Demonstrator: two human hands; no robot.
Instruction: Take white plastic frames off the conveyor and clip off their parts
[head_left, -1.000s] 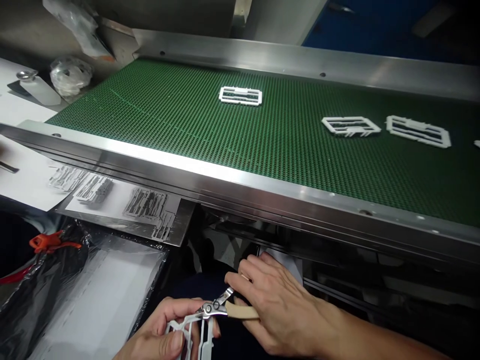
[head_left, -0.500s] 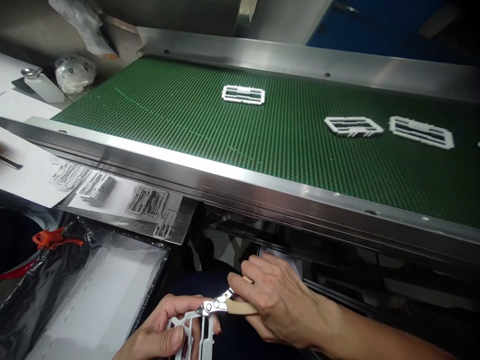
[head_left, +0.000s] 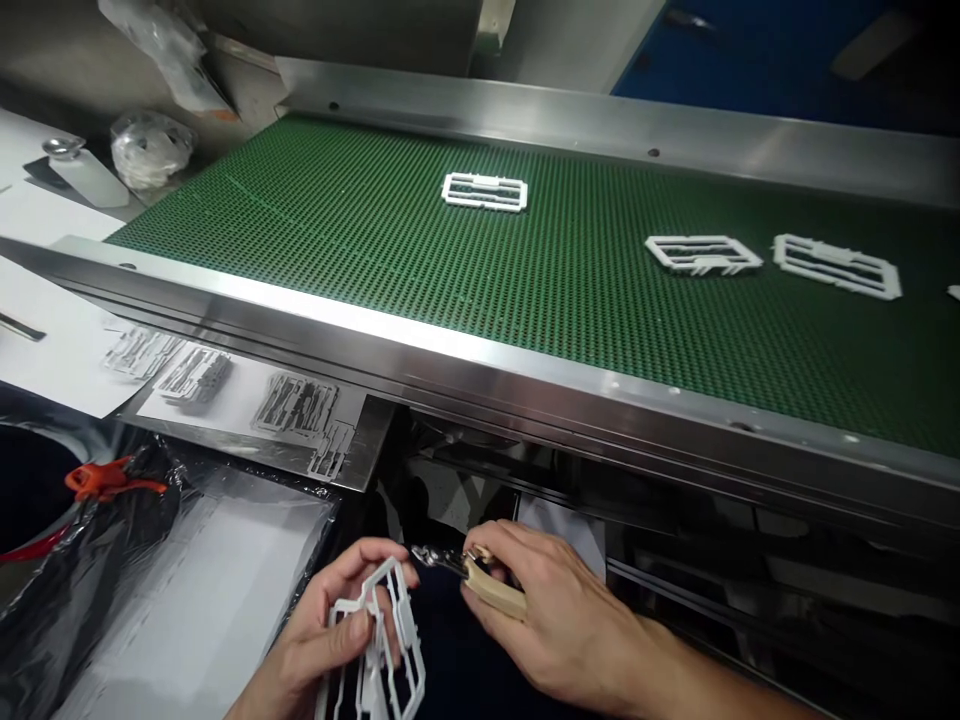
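At the bottom middle, my left hand [head_left: 322,630] is closed on a white plastic frame [head_left: 409,635], thumb in front and fingers behind. The frame is tilted, and its lower end runs out of view. To its right, my right hand [head_left: 555,600] grips a pair of nippers [head_left: 491,590] with cream handles and metal jaws. The jaws point left, close to the left fingertips and just off the frame's upper corner. Similar white frames lie on the green belt: one frame [head_left: 485,192] near the middle, another frame [head_left: 703,254] and a third frame [head_left: 836,266] farther right.
A metal rail [head_left: 450,350] edges the green conveyor belt [head_left: 360,240]. Stacked white parts [head_left: 296,405] lie on a metal plate at left. Orange-handled cutters [head_left: 105,480] rest on black plastic. A pump bottle [head_left: 86,175] stands beside a crumpled plastic bag [head_left: 152,148].
The nippers have come off the frame's top and swung slightly up, away from it. My left hand has raised and turned the frame. Frames on the belt have shifted slightly left.
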